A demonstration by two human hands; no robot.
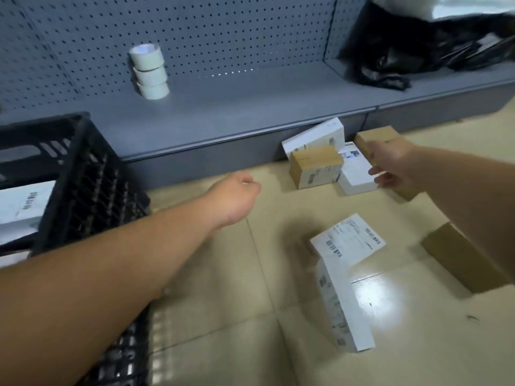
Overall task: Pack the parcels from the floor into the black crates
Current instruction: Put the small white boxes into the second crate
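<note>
A black crate (83, 176) stands at the left with a white parcel (22, 207) inside; a second black crate (125, 358) shows under my left forearm. My left hand (237, 196) hovers over the floor, its fingers curled on nothing. My right hand (390, 165) lies across a long brown parcel (376, 137) by the shelf base, with its fingers curled round the parcel's left side. Beside it are a small brown parcel (315, 168), a flat white parcel (356, 176) and a white one (315, 135) leaning on the shelf. Nearer lie a labelled white parcel (348, 238), a white box (345, 307) and a brown parcel (462, 257).
A low grey shelf (237, 107) with a pegboard back runs across the far side. Three rolls of tape (149, 71) are stacked on it, and black bags (404, 57) lie on it at the right. The floor is beige tile (223, 302).
</note>
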